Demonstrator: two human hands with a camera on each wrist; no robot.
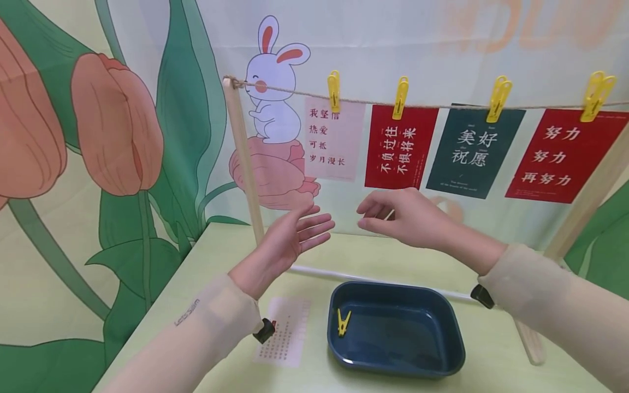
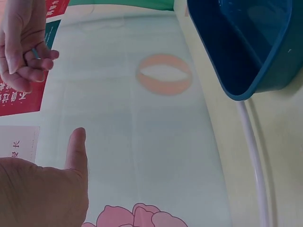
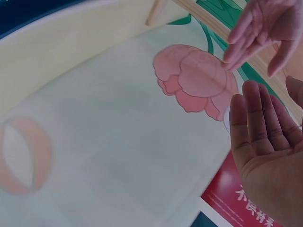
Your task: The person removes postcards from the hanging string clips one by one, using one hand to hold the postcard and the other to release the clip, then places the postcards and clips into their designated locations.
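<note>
So, two hands, both empty: the left hand (image 1: 290, 240) is held out with its fingers extended, the right hand (image 1: 413, 218) is loosely bent, just below the cards. Four cards hang on one rope (image 1: 366, 102): one pink card (image 1: 334, 143), two red cards (image 1: 402, 147), one green card (image 1: 474, 155). Four yellow clips (image 1: 400, 98) hold them, one each; a fifth clip (image 1: 343, 323) sits in the single blue tub (image 1: 405, 335).
</note>
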